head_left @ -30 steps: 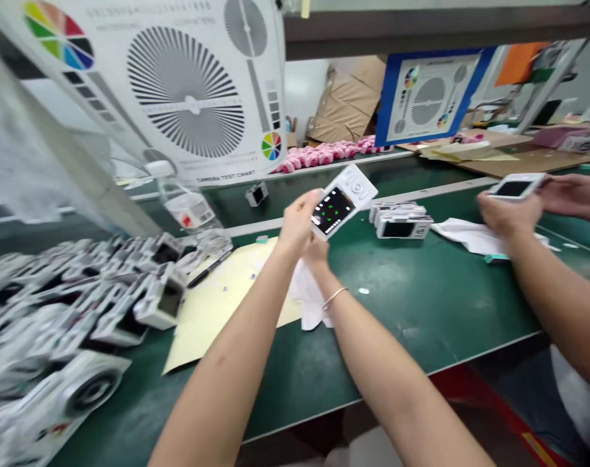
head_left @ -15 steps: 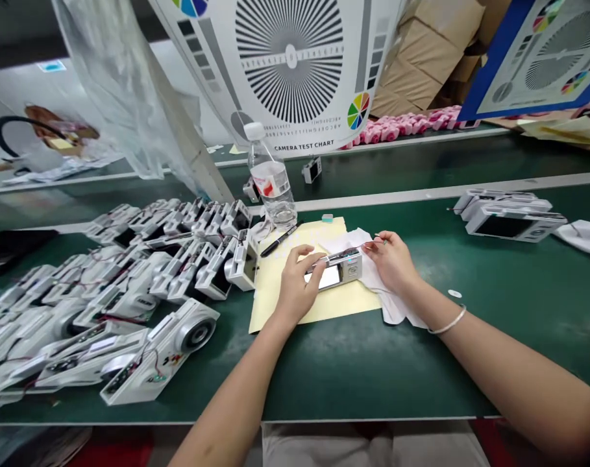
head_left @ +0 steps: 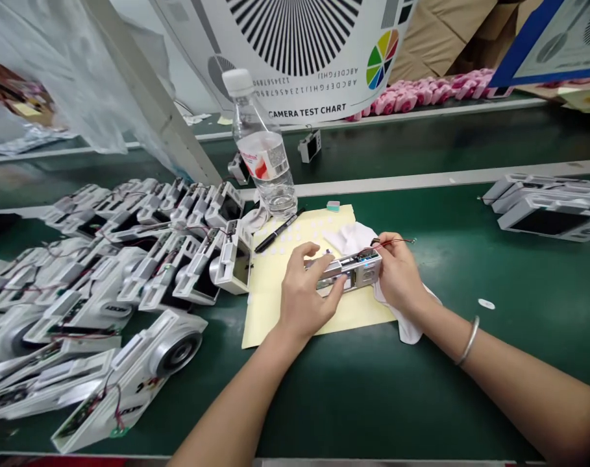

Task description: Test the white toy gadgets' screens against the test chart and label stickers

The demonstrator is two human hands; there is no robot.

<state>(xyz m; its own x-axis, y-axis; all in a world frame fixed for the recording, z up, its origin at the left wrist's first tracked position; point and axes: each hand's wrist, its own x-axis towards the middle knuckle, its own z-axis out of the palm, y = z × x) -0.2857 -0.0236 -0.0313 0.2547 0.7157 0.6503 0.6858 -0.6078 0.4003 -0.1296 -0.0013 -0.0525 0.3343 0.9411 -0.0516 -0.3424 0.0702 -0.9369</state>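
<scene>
A white digital camera (head_left: 367, 273) with its top open is held over the yellow paper (head_left: 270, 305). My left hand (head_left: 304, 288) grips its left end, thumb on the screen side and fingers over the top. At its right end my right hand (head_left: 399, 272) is closed on the camera's side, and thin red and black wires (head_left: 396, 241) stick out above those fingers. A small blue light shows inside the open top. Beneath and behind the camera lies a crumpled white cloth (head_left: 350, 239), partly hidden by my right hand.
Rows of open white cameras (head_left: 163, 266) crowd the left side. A water bottle (head_left: 265, 152) and a black pen (head_left: 280, 231) stand and lie behind the paper's left edge. More cameras (head_left: 552, 207) are stacked at the right, near a small white oval piece (head_left: 486, 303).
My right hand has gone from holding the wire ends to gripping the camera's right end. The camera has tilted, showing more of its open top. The view has moved closer.
</scene>
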